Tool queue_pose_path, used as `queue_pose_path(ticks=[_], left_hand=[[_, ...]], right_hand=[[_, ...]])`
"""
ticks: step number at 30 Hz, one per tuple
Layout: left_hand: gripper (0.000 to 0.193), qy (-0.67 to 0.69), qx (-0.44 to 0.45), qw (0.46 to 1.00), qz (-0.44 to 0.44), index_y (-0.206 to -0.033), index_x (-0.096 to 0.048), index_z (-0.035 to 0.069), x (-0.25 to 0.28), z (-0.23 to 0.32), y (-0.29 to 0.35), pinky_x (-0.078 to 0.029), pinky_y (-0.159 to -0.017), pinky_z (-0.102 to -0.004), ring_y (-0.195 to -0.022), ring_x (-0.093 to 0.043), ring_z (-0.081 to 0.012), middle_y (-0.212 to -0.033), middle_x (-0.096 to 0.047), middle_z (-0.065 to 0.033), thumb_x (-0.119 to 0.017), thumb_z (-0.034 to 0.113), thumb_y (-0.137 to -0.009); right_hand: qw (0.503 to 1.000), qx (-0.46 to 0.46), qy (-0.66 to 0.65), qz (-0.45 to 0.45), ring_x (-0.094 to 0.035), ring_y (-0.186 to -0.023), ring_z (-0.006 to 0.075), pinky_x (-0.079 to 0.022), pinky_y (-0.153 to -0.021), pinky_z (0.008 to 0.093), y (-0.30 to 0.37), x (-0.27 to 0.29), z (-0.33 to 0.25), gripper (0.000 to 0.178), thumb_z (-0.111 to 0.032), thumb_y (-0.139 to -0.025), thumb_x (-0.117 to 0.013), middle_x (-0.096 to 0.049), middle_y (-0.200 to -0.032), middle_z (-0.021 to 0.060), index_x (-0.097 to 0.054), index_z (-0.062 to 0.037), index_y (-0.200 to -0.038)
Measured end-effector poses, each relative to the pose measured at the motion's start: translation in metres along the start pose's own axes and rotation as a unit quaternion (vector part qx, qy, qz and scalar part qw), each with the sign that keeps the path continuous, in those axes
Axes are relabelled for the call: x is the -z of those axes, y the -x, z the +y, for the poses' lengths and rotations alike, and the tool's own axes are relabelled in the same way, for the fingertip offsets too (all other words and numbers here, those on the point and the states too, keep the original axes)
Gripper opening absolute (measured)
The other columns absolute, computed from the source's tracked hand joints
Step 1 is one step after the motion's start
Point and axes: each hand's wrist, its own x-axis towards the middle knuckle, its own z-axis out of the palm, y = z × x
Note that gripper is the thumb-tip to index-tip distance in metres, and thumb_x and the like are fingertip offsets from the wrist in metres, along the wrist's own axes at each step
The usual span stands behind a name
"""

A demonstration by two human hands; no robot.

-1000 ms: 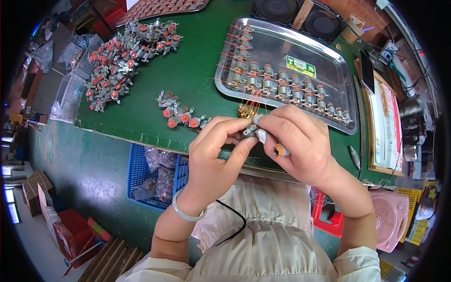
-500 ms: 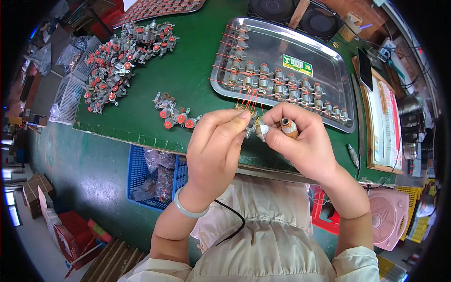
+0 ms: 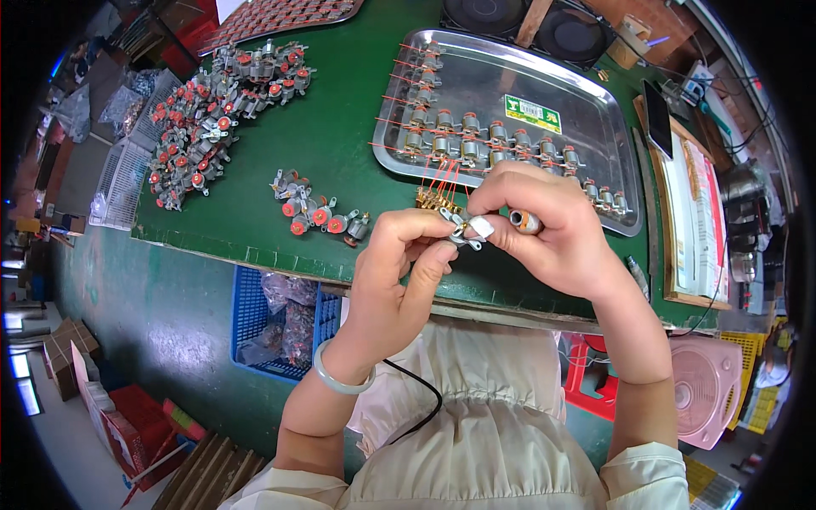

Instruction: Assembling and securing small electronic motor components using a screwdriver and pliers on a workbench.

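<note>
Green felt bench [image 3: 255,212] lies under your hands. Your left hand [image 3: 399,272] and right hand [image 3: 544,229] both pinch a small metal motor [image 3: 466,229] with thin red wires [image 3: 438,180], just before the shiny steel tray [image 3: 586,102].

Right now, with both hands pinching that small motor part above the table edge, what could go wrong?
The small metal part is pinched only by fingertips of the left hand and right hand above the green table near its front edge; a slip might drop it into the blue crate or onto the floor. The thin orange wires running up toward the steel tray could snag or bend.
</note>
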Motion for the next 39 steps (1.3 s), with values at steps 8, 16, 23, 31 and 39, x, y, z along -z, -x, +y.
queue_pose_path(ticks=[8, 16, 23, 31, 39], left_hand=[[0.042, 0.003, 0.009, 0.998, 0.063, -0.119, -0.029, 0.000, 0.002, -0.004, 0.002, -0.044, -0.073, -0.0245, -0.083, -0.052, -0.0140, -0.098, -0.049, -0.0111, -0.051, -0.002, -0.083], [0.023, 0.139, 0.135, 0.975, 0.109, -0.106, -0.046, -0.002, 0.006, 0.010, -0.009, -0.052, -0.069, -0.0276, -0.084, -0.061, -0.0219, -0.096, -0.056, -0.0151, -0.052, 0.002, -0.084], [0.016, 0.107, 0.144, 0.980, 0.087, -0.099, -0.050, -0.005, -0.001, 0.007, -0.008, -0.053, -0.067, -0.0265, -0.083, -0.062, -0.0219, -0.093, -0.059, -0.0136, -0.052, 0.000, -0.084], [0.016, 0.096, 0.135, 0.985, 0.050, -0.096, -0.051, -0.005, -0.013, 0.011, -0.012, -0.054, -0.063, -0.0266, -0.074, -0.063, -0.0226, -0.089, -0.058, -0.0129, -0.055, 0.000, -0.082], [0.016, 0.150, 0.178, 0.971, 0.050, -0.095, -0.050, -0.004, -0.019, 0.015, -0.020, -0.056, -0.060, -0.0273, -0.071, -0.063, -0.0225, -0.088, -0.058, -0.0144, -0.055, 0.003, -0.082]], right_hand=[[0.994, -0.046, 0.038, 0.087, -0.055, -0.067, 0.0236, -0.044, -0.057, 0.0316, 0.011, -0.003, 0.010, 0.026, -0.001, -0.068, -0.063, -0.056, -0.077, 0.0077, -0.056, -0.0032, -0.093], [0.937, 0.071, 0.341, -0.030, -0.056, -0.073, 0.0212, -0.038, -0.072, 0.0342, 0.033, -0.012, 0.026, 0.050, -0.007, -0.057, -0.066, -0.055, -0.081, 0.0064, -0.048, -0.0046, -0.103], [0.985, -0.087, 0.122, 0.083, -0.053, -0.065, 0.0136, -0.041, -0.067, 0.0285, 0.035, -0.002, 0.011, 0.046, -0.003, -0.066, -0.061, -0.059, -0.086, 0.0061, -0.045, -0.0028, -0.110], [0.916, -0.290, -0.252, 0.118, -0.046, -0.058, 0.0012, -0.037, -0.047, 0.0161, 0.028, 0.003, -0.007, 0.042, -0.008, -0.073, -0.058, -0.060, -0.089, 0.0028, -0.044, -0.0020, -0.112], [0.873, -0.301, -0.364, 0.121, -0.045, -0.054, 0.0022, -0.031, -0.037, 0.0152, 0.030, -0.002, -0.005, 0.039, -0.011, -0.076, -0.059, -0.060, -0.090, 0.0062, -0.046, -0.0004, -0.112]])
